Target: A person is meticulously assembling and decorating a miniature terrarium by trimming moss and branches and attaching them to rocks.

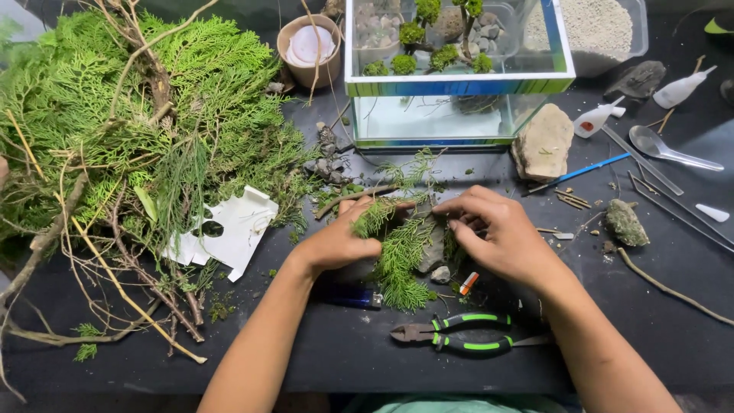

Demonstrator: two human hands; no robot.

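Grey stone (433, 252) largely hidden beneath green sprigs (399, 260) and right hand (501, 239); blue lighter (350, 297) half covered by left hand (336, 243).

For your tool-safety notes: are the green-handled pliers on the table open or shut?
Shut: the pliers lie flat, handles nearly together, tips closed.

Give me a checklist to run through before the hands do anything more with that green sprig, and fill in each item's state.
1. Left hand has hold of the green sprig: ok, fingers are closed around its upper end.
2. Right hand is steadying the same piece: cannot tell, its fingertips hide the contact.
3. Pliers within reach: ok, lying on the table just in front of the hands, held by neither.
4. Glass tank out of the way: ok, standing beyond the hands, apart from them.
5. Pile of branches kept separate: ok, off to the left.
6. Small stone under the sprig is loose or fixed: cannot tell.
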